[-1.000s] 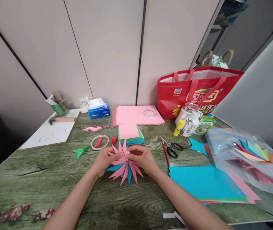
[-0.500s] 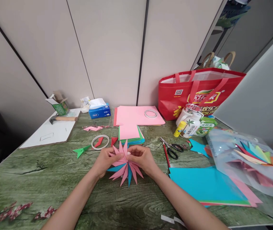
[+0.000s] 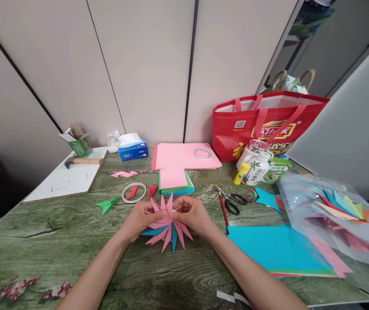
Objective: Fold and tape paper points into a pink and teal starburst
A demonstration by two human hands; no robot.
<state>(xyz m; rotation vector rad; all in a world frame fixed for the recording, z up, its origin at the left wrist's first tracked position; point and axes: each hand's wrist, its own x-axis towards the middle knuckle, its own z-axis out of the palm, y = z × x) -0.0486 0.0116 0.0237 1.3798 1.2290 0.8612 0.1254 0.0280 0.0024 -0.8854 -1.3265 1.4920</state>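
Between my two hands is a many-pointed folded paper star [image 3: 167, 234], mostly pink with a few blue points. My left hand [image 3: 144, 219] pinches its upper left side, thumb lying over the pink folds. On the upper right, my right hand [image 3: 192, 213] grips it with thumb and fingertips close to the centre. A bit of white shows by the right fingertips; I cannot make out what it is. Just beyond the star stands a stack of small coloured paper squares [image 3: 173, 180]. Left of that lie a roll of tape [image 3: 134, 193] and a green folded piece [image 3: 107, 206].
Scissors [image 3: 231, 200] and a red pencil [image 3: 223, 209] lie right of my hands, with blue paper sheets [image 3: 278, 247] nearer. A glue stick [image 3: 242, 173], white bottle [image 3: 257, 168], red bag [image 3: 229, 133] and plastic bag [image 3: 301, 206] stand behind. A hammer [image 3: 85, 160] rests on a white board [image 3: 47, 183].
The view has shifted slightly. Both hands keep their grip on the paper star, whose left side has turned or spread a little; nothing was let go.
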